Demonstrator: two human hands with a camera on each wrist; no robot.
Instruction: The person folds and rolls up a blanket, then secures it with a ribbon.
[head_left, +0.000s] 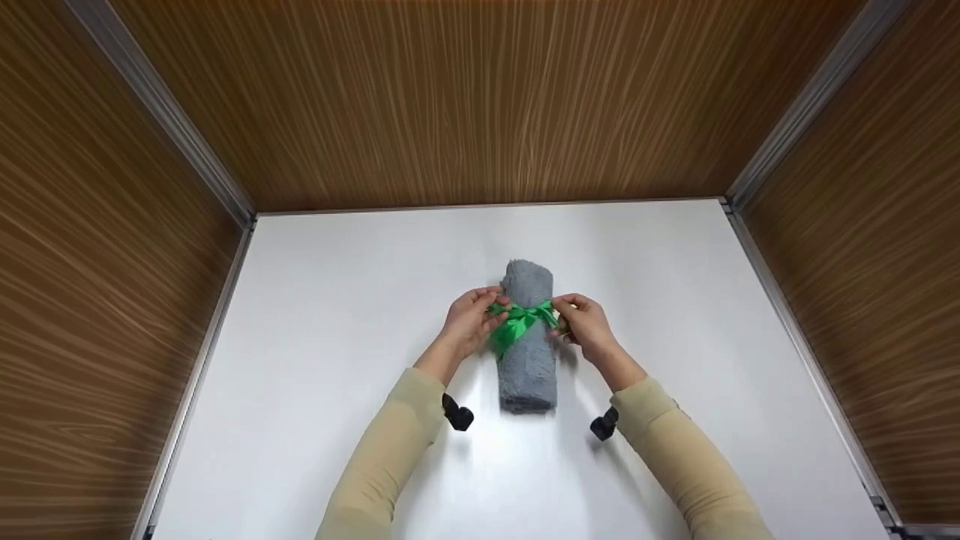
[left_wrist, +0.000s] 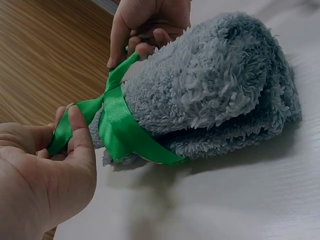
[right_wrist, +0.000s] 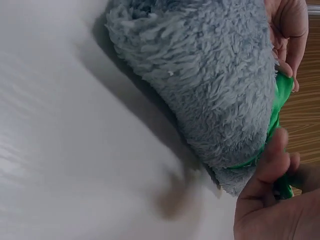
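Risk noted first: your ribbon (head_left: 517,322) was held under tension at both ends, so I judged that an uneven pull from either side could have dragged the crossing off the top of the towel (head_left: 529,360) or slid the band along the roll. Your left hand (head_left: 469,321) pinched one green end between thumb and forefinger, as the left wrist view showed plainly; your right hand (head_left: 587,324) had its fingers curled about the other end at the roll's far side, though the exact pinch was partly hidden. A slack grip on the satin-looking band could have let the crossing loosen, and too hard a pull might have squeezed the fluffy grey roll out of shape or rolled it on the white table (head_left: 315,337). The towel lay near the middle of the table, rolled lengthwise away from you, with the ribbon wrapped round its middle. Count: one towel, one ribbon with two free ends in hand, two hands, two black wrist cameras (head_left: 457,415) on beige sleeves (head_left: 390,442).
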